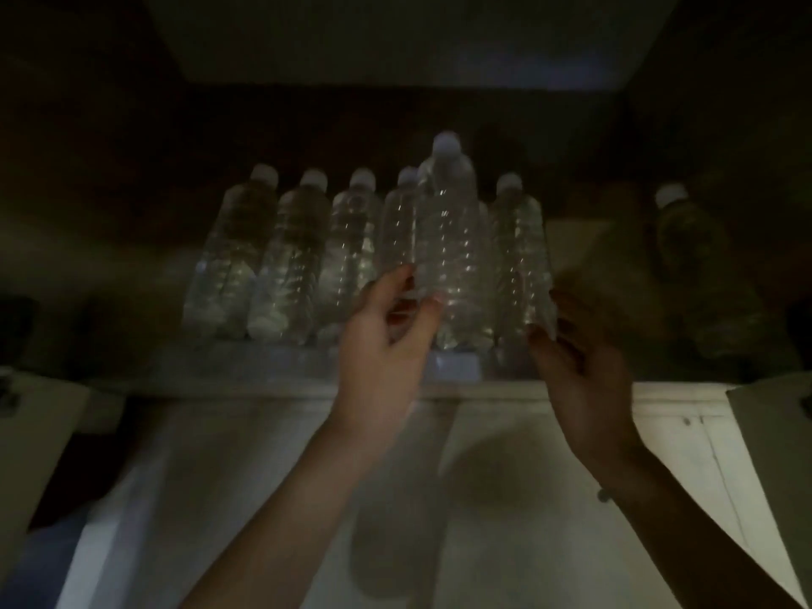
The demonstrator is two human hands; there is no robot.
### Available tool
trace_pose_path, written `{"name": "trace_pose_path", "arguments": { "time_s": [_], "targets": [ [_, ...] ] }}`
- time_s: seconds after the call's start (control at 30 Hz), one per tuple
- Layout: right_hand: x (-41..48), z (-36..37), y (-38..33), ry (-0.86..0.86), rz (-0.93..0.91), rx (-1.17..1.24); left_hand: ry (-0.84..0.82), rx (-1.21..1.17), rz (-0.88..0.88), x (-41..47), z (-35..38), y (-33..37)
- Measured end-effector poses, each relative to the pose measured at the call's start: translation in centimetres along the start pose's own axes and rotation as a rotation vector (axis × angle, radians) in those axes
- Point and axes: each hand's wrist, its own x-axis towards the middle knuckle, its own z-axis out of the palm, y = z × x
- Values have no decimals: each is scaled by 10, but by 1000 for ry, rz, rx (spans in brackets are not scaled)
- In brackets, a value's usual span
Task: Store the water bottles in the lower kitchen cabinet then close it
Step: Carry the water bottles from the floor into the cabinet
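Clear plastic bottles (303,261) stand rowed on the dark cabinet shelf (237,364).

I read bare forearms (281,498) behind left hand (378,340) and right hand (584,367); small pale bead (604,494) at the right wrist.

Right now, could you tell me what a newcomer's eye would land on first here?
The row of clear water bottles with white caps, standing in the dark cabinet, catches the eye first; one front bottle rises above the rest. The left hand is at that bottle's lower part, and the right hand is open beside the row's right end.
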Motion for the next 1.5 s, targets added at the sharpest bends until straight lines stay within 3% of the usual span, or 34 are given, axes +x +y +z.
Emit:
{"name": "trace_pose_path", "arguments": {
  "time_s": [0.13,0.27,0.37,0.47,0.63,0.83,1.0,1.13,1.23,1.5],
  "targets": [
    [-58,-7,-9,53,-61,-300,-39,373,66,-68,-15,-15],
    [-117,-28,-40,-101,-42,-507,-199,771,134,-130,-39,5],
    [-153,-61,-91,-204,-41,-586,-258,896,179,-169,-55,58],
    [-179,-108,-178,-251,-81,-635,-328,917,160,-200,-68,151],
    [-204,-204,-373,-252,-104,-639,-411,903,123,-234,-83,367],
    [-220,-313,-580,-209,-148,-710,-456,942,282,-255,-99,603],
    [-241,-378,-685,-115,-197,-798,-399,930,424,-274,-109,731],
    [-275,-409,-727,30,-151,-836,-422,874,548,-283,-112,773],
    [-313,-419,-743,177,-108,-836,-581,897,668,-288,-112,779],
    [-418,-417,-732,518,251,-767,-931,823,859,-313,-86,773]
  ]
}}
